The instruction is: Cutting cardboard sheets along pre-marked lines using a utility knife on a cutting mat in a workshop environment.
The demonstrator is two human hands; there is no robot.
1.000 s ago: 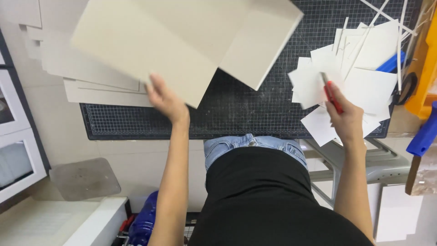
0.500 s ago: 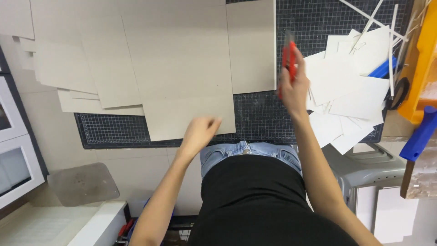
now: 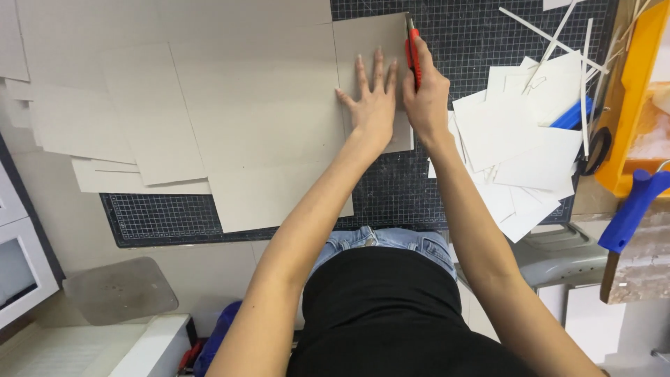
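L hand (image 3: 373,105) flat on grey card (image 3: 370,49); R hand (image 3: 426,98) grips red knife (image 3: 414,56).

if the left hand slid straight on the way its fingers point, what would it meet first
Probably nothing solid: the left hand lies flat on the grey cardboard sheet, fingers toward its far edge. Beyond that lies only bare black gridded cutting mat. The red utility knife in the right hand sits just beside that line.

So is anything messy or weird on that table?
A bit messy. White paper offcuts lie in a loose, overlapping heap right of the right hand, with thin strips scattered crisscross above. The grey boards overlap askew and hang past the cutting mat. Nothing looks spilled or broken.
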